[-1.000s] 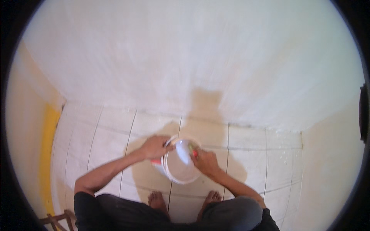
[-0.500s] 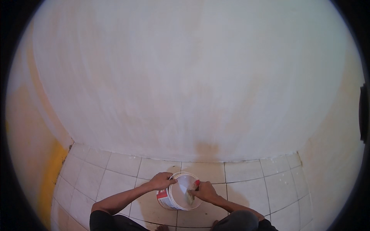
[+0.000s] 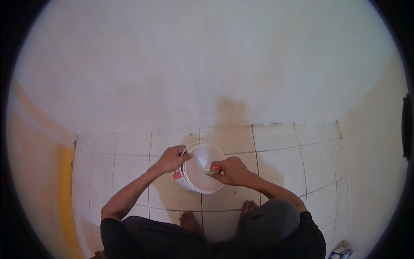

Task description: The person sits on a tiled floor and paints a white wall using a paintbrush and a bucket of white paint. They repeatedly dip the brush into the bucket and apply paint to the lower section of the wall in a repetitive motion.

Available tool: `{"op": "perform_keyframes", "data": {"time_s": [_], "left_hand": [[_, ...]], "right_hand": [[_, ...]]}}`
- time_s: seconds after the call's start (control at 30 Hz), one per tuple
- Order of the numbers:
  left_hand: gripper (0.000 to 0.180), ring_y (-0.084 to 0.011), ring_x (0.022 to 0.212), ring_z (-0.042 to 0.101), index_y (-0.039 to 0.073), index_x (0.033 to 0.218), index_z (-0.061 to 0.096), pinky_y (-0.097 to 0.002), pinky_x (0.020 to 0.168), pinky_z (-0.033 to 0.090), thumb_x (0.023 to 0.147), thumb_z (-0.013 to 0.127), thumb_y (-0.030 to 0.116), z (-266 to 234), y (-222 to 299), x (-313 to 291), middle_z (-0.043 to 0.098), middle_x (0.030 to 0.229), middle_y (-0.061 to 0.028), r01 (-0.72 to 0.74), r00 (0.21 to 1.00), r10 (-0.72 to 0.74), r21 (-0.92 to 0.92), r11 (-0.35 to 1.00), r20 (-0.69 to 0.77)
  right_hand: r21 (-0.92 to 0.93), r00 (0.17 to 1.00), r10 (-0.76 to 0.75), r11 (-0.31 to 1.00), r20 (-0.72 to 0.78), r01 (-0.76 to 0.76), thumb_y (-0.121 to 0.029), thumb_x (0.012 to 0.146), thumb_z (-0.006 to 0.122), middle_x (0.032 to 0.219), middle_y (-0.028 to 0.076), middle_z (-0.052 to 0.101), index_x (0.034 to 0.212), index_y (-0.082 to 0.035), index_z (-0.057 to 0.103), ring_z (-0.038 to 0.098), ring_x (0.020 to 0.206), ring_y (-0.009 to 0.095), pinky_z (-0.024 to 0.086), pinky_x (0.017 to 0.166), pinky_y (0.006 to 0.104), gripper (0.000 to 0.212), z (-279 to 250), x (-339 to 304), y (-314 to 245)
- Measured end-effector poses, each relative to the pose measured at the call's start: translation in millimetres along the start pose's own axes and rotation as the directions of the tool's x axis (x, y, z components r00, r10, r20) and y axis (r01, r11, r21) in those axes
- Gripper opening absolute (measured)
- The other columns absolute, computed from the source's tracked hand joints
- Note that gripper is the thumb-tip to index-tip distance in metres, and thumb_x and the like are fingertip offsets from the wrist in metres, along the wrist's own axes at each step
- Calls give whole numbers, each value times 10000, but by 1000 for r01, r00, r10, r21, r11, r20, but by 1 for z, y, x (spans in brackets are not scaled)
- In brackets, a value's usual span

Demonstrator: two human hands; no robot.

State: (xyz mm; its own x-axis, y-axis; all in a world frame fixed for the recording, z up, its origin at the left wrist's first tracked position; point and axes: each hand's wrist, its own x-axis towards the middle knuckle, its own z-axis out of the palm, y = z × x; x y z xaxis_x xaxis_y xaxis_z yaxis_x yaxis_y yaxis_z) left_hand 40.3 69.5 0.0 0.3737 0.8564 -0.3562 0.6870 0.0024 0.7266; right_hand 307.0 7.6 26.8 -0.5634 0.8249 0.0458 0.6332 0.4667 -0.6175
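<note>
A white plastic paint bucket [image 3: 184,183] with a red and white label is in front of my feet, its open top facing me. Pale paint [image 3: 199,162] shows inside it. At the left rim my left hand [image 3: 172,159] is closed, thumb over the edge and fingers outside. My right hand [image 3: 235,172] is closed around the red handle of a paintbrush [image 3: 216,168] at the right side of the opening. Its pale bristle end points left, over the inside of the bucket; I cannot tell whether it touches the paint.
Ahead rises a wall [image 3: 181,77] with patchy white over a tan colour. Pale square tiles [image 3: 276,168] cover the floor. To the left a side wall carries a yellow band [image 3: 65,185]. A blue and white box [image 3: 340,252] sits at the lower right. My bare feet [image 3: 190,221] are close behind the bucket.
The view has tipped downward, so more floor, my feet and the box show. The brush has turned from hanging downward inside the bucket to pointing left. My left hand stays on the rim.
</note>
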Motion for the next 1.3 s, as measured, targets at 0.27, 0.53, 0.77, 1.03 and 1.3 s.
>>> {"op": "perform_keyframes", "data": {"time_s": [0.27,0.53,0.77,1.03,1.3], "left_hand": [[268,-152,649,611,-4,932,650,-315,623,484,925,620,263,-7,24,-11,638,728,-73,-37,999,36,-39,999,-17],[348,-264,644,559,-2,833,597,-407,638,435,926,589,333,-10,23,-9,566,684,-143,44,998,-42,-48,998,51],[312,-151,552,576,0,813,589,-319,548,455,939,606,285,-6,21,-3,568,628,-72,-2,1000,2,0,1000,7],[349,-202,595,554,-18,801,565,-357,596,452,930,596,305,-2,11,-8,544,631,-101,58,997,-63,-118,991,-35],[305,-127,541,515,29,767,526,-305,550,439,950,599,262,2,12,-13,522,619,-39,108,992,-117,-176,978,-43]], "right_hand": [[35,941,338,941,-30,-337,-331,790,696,666,219,631,813,12,630,637,640,407,519,612,485,351,14,11,18],[-141,982,36,988,-187,-63,-204,824,667,716,145,655,948,-77,626,637,629,357,496,586,437,182,-5,14,5],[13,987,21,1000,157,-23,-261,841,662,706,167,657,934,-79,672,652,684,370,518,607,431,204,-13,2,2],[476,930,280,868,-239,-139,-93,802,757,824,76,719,947,-15,695,663,760,94,512,650,270,176,-58,-6,64],[-386,914,-213,920,-346,68,-10,746,730,1011,94,717,1050,-96,691,692,825,287,566,685,337,319,-94,58,182]]}}
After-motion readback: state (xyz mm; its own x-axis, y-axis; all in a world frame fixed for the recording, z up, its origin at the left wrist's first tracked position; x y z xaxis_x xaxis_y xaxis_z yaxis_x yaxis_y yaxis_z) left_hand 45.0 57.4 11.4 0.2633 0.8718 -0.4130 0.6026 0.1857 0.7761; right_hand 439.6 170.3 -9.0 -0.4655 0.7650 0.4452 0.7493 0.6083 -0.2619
